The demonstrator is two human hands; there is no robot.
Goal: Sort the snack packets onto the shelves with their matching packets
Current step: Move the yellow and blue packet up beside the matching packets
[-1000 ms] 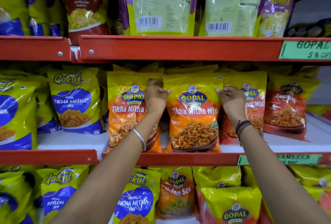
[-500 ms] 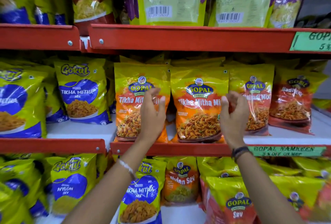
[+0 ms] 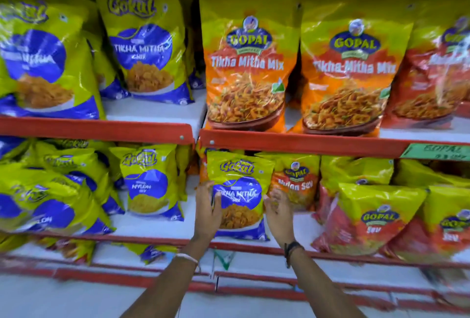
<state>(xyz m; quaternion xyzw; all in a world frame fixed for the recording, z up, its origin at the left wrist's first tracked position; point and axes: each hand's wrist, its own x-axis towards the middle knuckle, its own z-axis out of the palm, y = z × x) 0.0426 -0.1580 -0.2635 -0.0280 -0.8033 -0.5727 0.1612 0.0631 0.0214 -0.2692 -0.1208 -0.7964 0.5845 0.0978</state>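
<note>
A yellow-and-blue Gokul Tikha Mitha Mix packet (image 3: 239, 183) stands on the lower shelf in the right bay, among Gopal packets. My left hand (image 3: 207, 213) clasps its left edge, thumb on the front and fingers behind. My right hand (image 3: 277, 213) hovers at its right edge with the fingers apart. Matching Gokul Tikha Mitha packets (image 3: 142, 48) stand on the upper shelf in the left bay. Two orange Gopal Tikha Mitha Mix packets (image 3: 246, 68) stand upright directly above my hands.
An orange Gopal Nylon Sev packet (image 3: 295, 180) stands just right of the held packet, and red-and-yellow Gopal Sev packets (image 3: 373, 218) lean further right. Gokul Nylon Sev packets (image 3: 147, 185) fill the lower left bay. Red shelf rails (image 3: 305, 143) run across.
Both hands have left the Gopal Tikha Mitha Mix packets on the upper shelf and dropped to the shelf below. My view has tilted down with them.
</note>
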